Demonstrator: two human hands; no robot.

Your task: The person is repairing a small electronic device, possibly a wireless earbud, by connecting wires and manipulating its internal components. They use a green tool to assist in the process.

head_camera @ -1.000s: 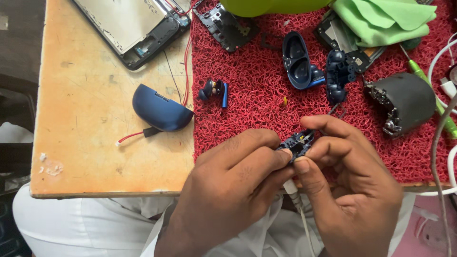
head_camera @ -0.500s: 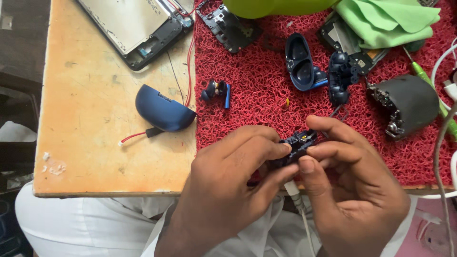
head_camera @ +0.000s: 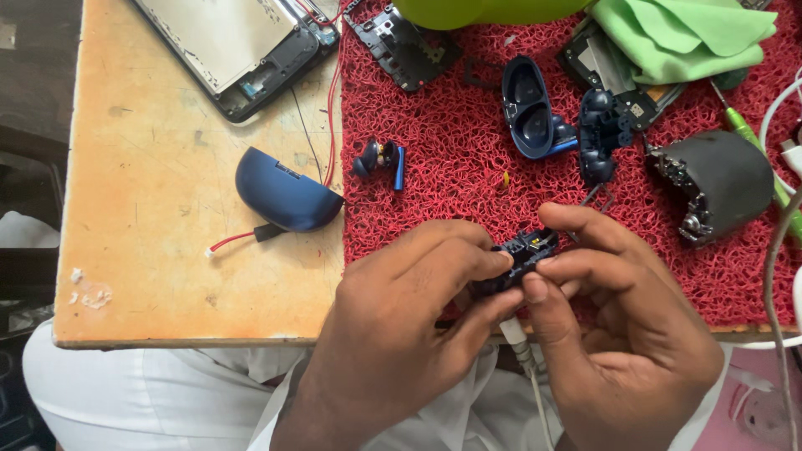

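While both hands are working at the near edge of the red mat (head_camera: pixel 468 167), a small black circuit part (head_camera: pixel 526 255) is being pinched between them, just above that edge. The left hand (head_camera: pixel 401 326) is closing thumb and forefinger on the part's left, lower end; the right hand (head_camera: pixel 618 334) is closing thumb and forefinger on its right, upper end. The part's long axis is running from near-left to far-right, so each hand is gripping one end and neither is nearer than the other. A white cable (head_camera: pixel 522 351) is hanging down from beneath the grip toward the person's lap; whether it is plugged into the part cannot be told. Lying well apart on the far side are a blue case shell (head_camera: pixel 284 192) on the wooden table (head_camera: pixel 167 250) and an open blue case tray (head_camera: pixel 530 108) on the mat.
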